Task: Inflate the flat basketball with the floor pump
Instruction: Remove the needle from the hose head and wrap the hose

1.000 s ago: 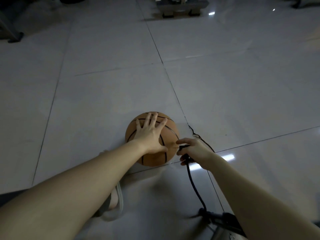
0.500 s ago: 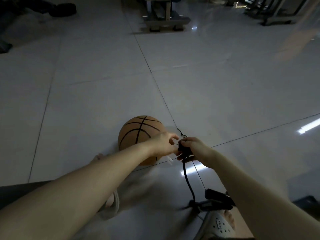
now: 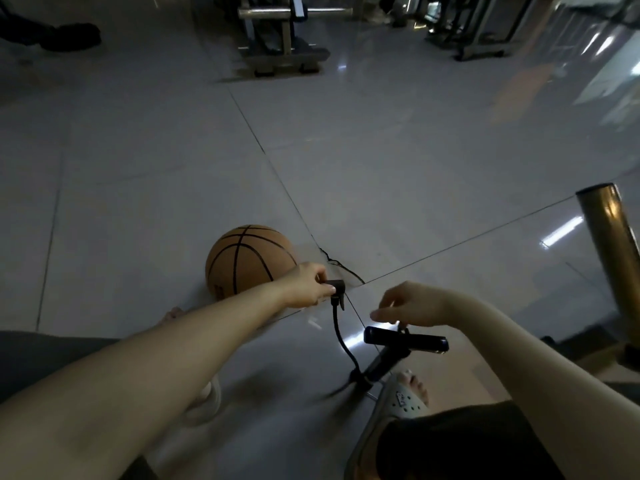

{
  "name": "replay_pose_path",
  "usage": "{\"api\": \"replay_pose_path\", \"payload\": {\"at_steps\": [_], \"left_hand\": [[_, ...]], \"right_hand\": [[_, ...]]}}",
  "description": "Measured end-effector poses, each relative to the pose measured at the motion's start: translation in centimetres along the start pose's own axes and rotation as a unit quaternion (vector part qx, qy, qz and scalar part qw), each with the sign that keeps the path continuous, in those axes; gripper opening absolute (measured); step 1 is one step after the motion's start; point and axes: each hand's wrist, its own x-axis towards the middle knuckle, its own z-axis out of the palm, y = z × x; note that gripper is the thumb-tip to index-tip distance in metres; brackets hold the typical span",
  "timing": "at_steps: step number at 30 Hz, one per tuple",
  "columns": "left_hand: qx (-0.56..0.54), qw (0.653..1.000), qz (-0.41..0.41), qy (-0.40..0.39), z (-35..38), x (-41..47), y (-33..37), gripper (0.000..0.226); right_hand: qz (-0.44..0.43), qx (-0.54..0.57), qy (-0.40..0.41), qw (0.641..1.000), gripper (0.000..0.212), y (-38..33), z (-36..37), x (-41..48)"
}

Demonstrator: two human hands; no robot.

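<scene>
Low in the centre of the frame, our left hand pinches the black pump head between thumb and curled fingers, just right of the basketball, which sits on the tiled floor. The hose drops from the head to the floor pump. Our right hand hangs just above the pump handle, fingers loosely bent, gripping nothing; we cannot tell whether it touches.

Glossy grey tiled floor with light reflections, matt orange pebbled basketball with black seams, smooth black rubbery pump hose, semi-gloss black pump handle, brushed brass-coloured metal post, pale plastic clog.
</scene>
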Motion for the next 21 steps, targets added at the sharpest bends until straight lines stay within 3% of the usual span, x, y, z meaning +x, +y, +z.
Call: {"api": "replay_pose_path", "payload": {"at_steps": [7,13,18,21], "left_hand": [[-0.033,0.999,-0.007,0.013,1.0,-1.7,-0.7,0.009],[-0.053,0.998,0.004,0.03,1.9,-2.2,0.8,0.009],[0.009,0.996,0.05,0.071,2.0,-2.7,1.6,0.013],[-0.055,0.994,0.056,0.078,0.8,-3.0,2.9,0.015]], "right_hand": [[-0.009,-0.057,-0.033,0.998,0.061,0.7,1.3,-3.6],[-0.012,-0.095,0.082,0.992,0.034,1.2,4.4,-3.9],[-0.032,-0.074,0.128,0.988,0.027,0.3,4.9,-4.3],[-0.025,-0.078,0.155,0.985,0.028,-0.9,3.4,-4.7]]}}
